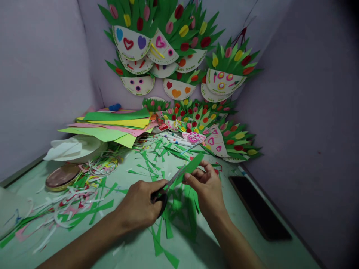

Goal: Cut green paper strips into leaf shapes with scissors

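Note:
My left hand (141, 205) is closed round the black handles of a pair of scissors (160, 201), whose blades point up and to the right. My right hand (206, 185) pinches a strip of green paper (194, 164) between thumb and fingers. The scissor blades lie along the left edge of this strip; whether they are parted is hard to tell. Beneath both hands, cut green paper scraps (168, 224) are scattered on the pale green table (126, 254).
Coloured paper sheets (117, 117) are stacked at the back left, near a round tin lid (63, 176) and paper trimmings (75, 205). A black phone (259, 207) lies at right. Decorated half-plates (131, 43) with paper leaves hang on the wall; markers (178, 140) lie behind.

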{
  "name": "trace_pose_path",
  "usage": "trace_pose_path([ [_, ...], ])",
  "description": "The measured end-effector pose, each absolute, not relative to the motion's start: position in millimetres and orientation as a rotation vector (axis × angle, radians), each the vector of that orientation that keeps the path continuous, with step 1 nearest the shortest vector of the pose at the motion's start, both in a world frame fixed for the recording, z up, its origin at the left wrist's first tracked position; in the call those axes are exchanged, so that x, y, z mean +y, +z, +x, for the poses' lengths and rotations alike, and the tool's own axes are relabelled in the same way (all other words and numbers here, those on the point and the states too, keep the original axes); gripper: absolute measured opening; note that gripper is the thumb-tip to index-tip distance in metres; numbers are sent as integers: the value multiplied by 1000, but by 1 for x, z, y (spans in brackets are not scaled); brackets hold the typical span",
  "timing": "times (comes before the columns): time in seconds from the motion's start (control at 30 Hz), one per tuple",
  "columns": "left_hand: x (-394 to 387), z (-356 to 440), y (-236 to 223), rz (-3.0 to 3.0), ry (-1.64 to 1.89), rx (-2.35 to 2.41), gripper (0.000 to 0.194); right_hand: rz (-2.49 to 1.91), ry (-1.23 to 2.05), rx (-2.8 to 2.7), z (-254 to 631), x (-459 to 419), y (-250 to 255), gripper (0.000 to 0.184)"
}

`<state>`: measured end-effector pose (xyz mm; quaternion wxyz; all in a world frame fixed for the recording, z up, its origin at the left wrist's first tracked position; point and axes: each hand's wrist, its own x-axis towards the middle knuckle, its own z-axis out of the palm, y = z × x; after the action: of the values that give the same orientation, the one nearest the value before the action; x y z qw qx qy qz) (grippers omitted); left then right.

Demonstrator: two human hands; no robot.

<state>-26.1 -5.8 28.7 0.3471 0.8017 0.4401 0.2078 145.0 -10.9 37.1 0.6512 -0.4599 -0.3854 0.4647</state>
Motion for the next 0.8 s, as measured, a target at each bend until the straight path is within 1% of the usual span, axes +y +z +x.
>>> trace_pose_path([
  [0.13,-5,-28,29,2111,534,1177,27,-1052,1085,-885,142,-12,37,47],
  [0.33,-8,-27,31,2046,531,1119,18,-1043,1102,-893,142,-12,36,45],
  [0.67,-6,-27,35,2017,535,1086,14,-1028,1103,-897,143,-11,33,44],
  [0.8,-5,-27,33,1971,545,1044,15,-1033,1096,-880,143,-11,33,44],
])
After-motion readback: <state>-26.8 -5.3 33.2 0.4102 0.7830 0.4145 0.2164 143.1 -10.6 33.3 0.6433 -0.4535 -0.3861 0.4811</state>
